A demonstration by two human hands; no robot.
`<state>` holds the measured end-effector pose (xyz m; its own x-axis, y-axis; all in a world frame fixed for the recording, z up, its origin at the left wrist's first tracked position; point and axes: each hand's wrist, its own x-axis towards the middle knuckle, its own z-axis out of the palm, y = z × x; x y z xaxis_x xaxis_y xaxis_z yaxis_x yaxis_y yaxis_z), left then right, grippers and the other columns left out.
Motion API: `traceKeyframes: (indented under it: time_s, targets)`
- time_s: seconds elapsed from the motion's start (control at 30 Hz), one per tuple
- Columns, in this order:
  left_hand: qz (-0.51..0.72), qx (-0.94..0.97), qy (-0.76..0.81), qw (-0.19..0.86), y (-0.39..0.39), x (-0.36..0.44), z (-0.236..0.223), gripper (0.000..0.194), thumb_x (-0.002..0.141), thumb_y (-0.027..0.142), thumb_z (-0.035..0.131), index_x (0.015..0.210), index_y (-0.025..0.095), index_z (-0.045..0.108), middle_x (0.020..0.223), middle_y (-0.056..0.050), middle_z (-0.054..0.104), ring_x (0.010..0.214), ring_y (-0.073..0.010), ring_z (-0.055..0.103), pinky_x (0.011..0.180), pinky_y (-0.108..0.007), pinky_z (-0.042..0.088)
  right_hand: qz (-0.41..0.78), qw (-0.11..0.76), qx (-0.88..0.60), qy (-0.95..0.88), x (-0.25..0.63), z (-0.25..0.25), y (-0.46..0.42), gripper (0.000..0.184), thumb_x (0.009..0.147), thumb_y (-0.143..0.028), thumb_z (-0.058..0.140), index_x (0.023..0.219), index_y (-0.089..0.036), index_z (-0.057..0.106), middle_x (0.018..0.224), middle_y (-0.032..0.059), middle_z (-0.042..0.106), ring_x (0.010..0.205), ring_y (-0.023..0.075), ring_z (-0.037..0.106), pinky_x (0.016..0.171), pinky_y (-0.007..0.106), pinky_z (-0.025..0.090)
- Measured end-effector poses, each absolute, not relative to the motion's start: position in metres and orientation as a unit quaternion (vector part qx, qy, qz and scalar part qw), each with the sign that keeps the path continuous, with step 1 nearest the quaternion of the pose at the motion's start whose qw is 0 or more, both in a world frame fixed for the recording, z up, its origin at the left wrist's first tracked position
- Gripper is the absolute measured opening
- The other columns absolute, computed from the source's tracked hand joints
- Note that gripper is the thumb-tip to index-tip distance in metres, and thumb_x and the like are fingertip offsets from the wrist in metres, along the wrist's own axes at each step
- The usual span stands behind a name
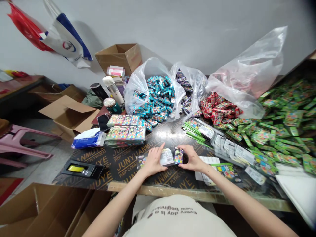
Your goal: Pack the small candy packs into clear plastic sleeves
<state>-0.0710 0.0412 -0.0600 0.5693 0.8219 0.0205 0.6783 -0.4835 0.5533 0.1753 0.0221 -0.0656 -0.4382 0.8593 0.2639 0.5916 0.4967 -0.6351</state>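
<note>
My left hand point(154, 162) lies across a flat printed plastic pouch point(167, 157), gripping it against the dark board with fingers on its far side and the thumb on its near side. The pouch's right end, with a pale label, points at my right hand. My right hand point(192, 160) pinches a small purple printed box point(178, 155) between thumb and fingers, close to that end. Whether the box touches the pouch I cannot tell. Beneath my right wrist lie green printed packs point(225, 171) and white slips.
Clear bags hold blue boxes point(160, 98) and purple boxes point(182, 80). Red boxes point(217, 108) spill beside a green pile point(283, 131). Filled packs point(125, 135) are stacked left, near a tape dispenser point(80, 169) and tissue pack point(89, 138). Open cartons point(71, 115) stand beyond.
</note>
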Motion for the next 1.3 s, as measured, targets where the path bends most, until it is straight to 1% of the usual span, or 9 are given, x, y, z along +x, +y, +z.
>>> traceKeyframes:
  time_s: [0.17,0.33,0.53,0.67,0.77,0.87,1.07,1.23,1.3]
  targets:
    - [0.167,0.850,0.401,0.299,0.040,-0.068,-0.055,0.109,0.054,0.027,0.071,0.140,0.023,0.006,0.117,-0.008,0.048,0.108,-0.0269,0.043,0.098,-0.044,0.028,0.307,0.286,-0.406,-0.812,0.174,-0.059,0.021,0.070,0.059,-0.029,0.068,0.122,-0.020,0.039,0.118,0.0101,0.050,0.108,0.0258,0.048,0.092,0.040,0.035]
    - [0.214,0.810,0.439,0.323,0.045,-0.070,-0.056,0.105,0.054,0.028,0.072,0.139,0.024,0.011,0.120,-0.008,0.046,0.111,-0.0268,0.043,0.097,-0.043,0.031,0.252,0.332,-0.495,-0.763,0.174,-0.057,0.020,0.093,0.057,-0.049,0.072,0.133,-0.021,0.027,0.121,0.0126,0.051,0.114,0.0311,0.044,0.096,0.048,0.028]
    - [0.227,0.799,0.449,0.330,0.051,-0.060,-0.061,0.105,0.053,0.027,0.073,0.139,0.025,0.013,0.118,-0.008,0.047,0.108,-0.0262,0.045,0.096,-0.043,0.034,0.231,0.305,-0.465,-0.799,0.172,-0.056,0.028,0.050,0.086,-0.037,0.043,0.133,-0.029,0.029,0.111,0.0063,0.061,0.104,0.0233,0.052,0.097,0.047,0.024]
    - [0.197,0.812,0.445,0.321,0.047,-0.052,-0.070,0.104,0.051,0.023,0.071,0.139,0.028,0.014,0.118,-0.008,0.047,0.108,-0.0288,0.043,0.096,-0.046,0.032,-0.002,0.377,-0.643,-0.666,0.232,-0.045,0.111,0.036,0.084,-0.039,0.044,0.117,-0.025,0.049,0.116,0.0109,0.054,0.110,0.0285,0.043,0.091,0.048,0.027]
    - [0.155,0.830,0.430,0.319,0.038,-0.045,-0.079,0.106,0.050,0.022,0.070,0.139,0.031,0.013,0.120,-0.008,0.046,0.109,-0.0307,0.040,0.097,-0.048,0.029,-0.132,0.316,-0.736,-0.583,0.289,-0.037,0.181,0.059,0.073,-0.050,0.056,0.122,-0.021,0.044,0.127,0.0172,0.041,0.118,0.0369,0.030,0.089,0.054,0.024]
    - [0.097,0.855,0.407,0.306,0.030,-0.038,-0.095,0.104,0.051,0.024,0.068,0.140,0.029,0.013,0.123,-0.009,0.044,0.113,-0.0311,0.038,0.099,-0.047,0.026,-0.119,0.177,-0.803,-0.557,0.321,-0.035,0.223,0.070,0.070,-0.050,0.059,0.128,-0.018,0.036,0.116,0.0190,0.048,0.110,0.0346,0.039,0.089,0.050,0.022]
    - [0.020,0.862,0.417,0.288,0.034,-0.041,-0.124,0.069,0.076,0.010,0.041,0.138,0.031,0.019,0.122,-0.005,0.050,0.111,-0.0211,0.043,0.097,-0.036,0.030,-0.099,0.177,-0.827,-0.525,0.336,-0.028,0.242,0.041,0.081,-0.035,0.046,0.116,-0.012,0.047,0.085,0.0132,0.061,0.083,0.0261,0.055,0.083,0.043,0.025]
    - [0.150,0.791,0.444,0.393,0.045,-0.040,-0.093,0.091,0.056,0.035,0.073,0.136,0.023,0.030,0.125,-0.012,0.048,0.116,-0.0307,0.041,0.099,-0.044,0.030,-0.098,0.231,-0.788,-0.562,0.308,-0.026,0.204,0.045,0.084,-0.032,0.036,0.125,-0.014,0.039,0.091,0.0103,0.062,0.086,0.0238,0.056,0.082,0.038,0.032]
    - [0.264,0.706,0.464,0.466,0.055,-0.022,-0.071,0.084,0.060,0.040,0.071,0.133,0.022,0.035,0.130,-0.013,0.044,0.120,-0.0291,0.039,0.101,-0.044,0.028,-0.070,0.280,-0.726,-0.624,0.271,-0.034,0.170,0.049,0.083,-0.031,0.039,0.130,-0.015,0.035,0.097,0.0099,0.060,0.087,0.0225,0.055,0.080,0.034,0.037]
